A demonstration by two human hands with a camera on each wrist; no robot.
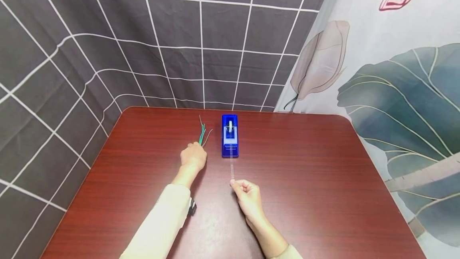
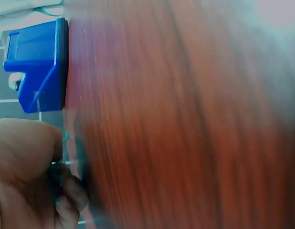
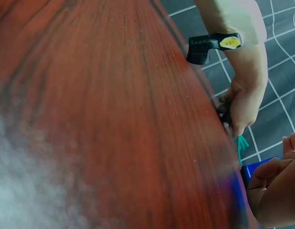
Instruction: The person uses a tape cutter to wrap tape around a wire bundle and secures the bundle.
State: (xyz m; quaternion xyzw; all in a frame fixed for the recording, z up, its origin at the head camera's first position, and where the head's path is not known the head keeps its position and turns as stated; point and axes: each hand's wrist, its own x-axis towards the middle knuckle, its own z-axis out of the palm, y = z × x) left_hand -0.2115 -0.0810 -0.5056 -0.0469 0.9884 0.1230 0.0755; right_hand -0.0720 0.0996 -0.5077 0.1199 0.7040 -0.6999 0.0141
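Note:
Toward the back of the table stands a blue tape dispenser (image 1: 225,133), seen from the side in the left wrist view (image 2: 40,50). A clear strip of tape (image 1: 232,168) stretches from its front edge toward me. My right hand (image 1: 249,201) pinches the free end of that strip between thumb and finger. Left of the dispenser, my left hand (image 1: 193,157) grips a small bundle of thin green wires (image 1: 202,133), whose loose ends fan out beyond the fingers. The gripped part of the wires is mostly hidden inside the fist.
Everything is on a reddish-brown wooden table (image 1: 305,171). Behind it hangs a dark grey curtain (image 1: 172,23) with white grid lines, and a white curtain with leaf prints (image 1: 402,103) is on the right. A black strap mount (image 3: 199,49) sits on the left forearm.

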